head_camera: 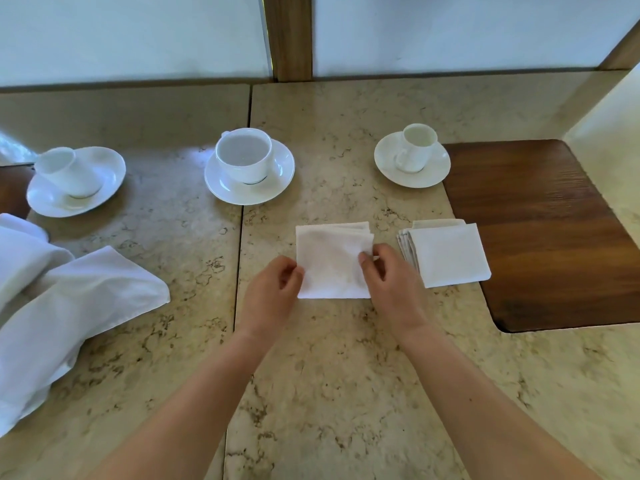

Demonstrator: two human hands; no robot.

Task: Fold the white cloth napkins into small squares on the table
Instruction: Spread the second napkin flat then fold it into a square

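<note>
A white cloth napkin, folded to a small square, lies flat on the marble table in the middle. My left hand pinches its left edge with curled fingers. My right hand pinches its right edge, thumb on top of the cloth. To the right, a stack of folded napkins rests half on the marble and half on a wooden inlay. At the far left sits a loose pile of unfolded white napkins.
Three white cups on saucers stand in a row behind the napkins: left cup, middle cup, right cup. A dark wooden inlay fills the right side. A wall with a wooden post closes the back.
</note>
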